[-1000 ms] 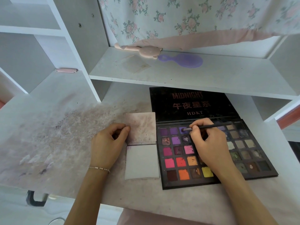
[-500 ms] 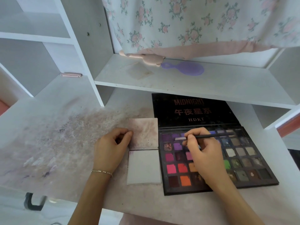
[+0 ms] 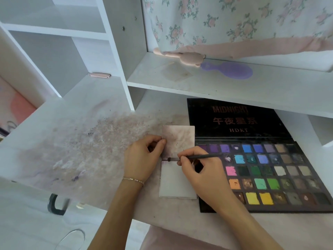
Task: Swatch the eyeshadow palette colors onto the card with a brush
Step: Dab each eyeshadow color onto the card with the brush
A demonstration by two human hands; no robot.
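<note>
A white folded card [image 3: 177, 183] lies on the desk left of the open black eyeshadow palette [image 3: 270, 170], which holds several coloured pans. The card's far half [image 3: 180, 138] is smudged pinkish grey. My right hand [image 3: 203, 170] pinches a thin dark brush [image 3: 203, 156], with the brush tip at the card's middle fold near its left edge. Fingertips of my left hand [image 3: 142, 159], which wears a thin bracelet, press the left edge of the card's far half.
The desk [image 3: 81, 147] is stained with powder left of the card. A shelf [image 3: 234, 87] overhangs the palette lid and carries a purple hairbrush [image 3: 232, 70] and a pink item [image 3: 182, 56]. A floral curtain hangs behind. The desk's front edge is near my forearms.
My right hand has carried the brush left from the purple pans of the palette to the card's middle fold. My left hand has stayed on the card's left edge.
</note>
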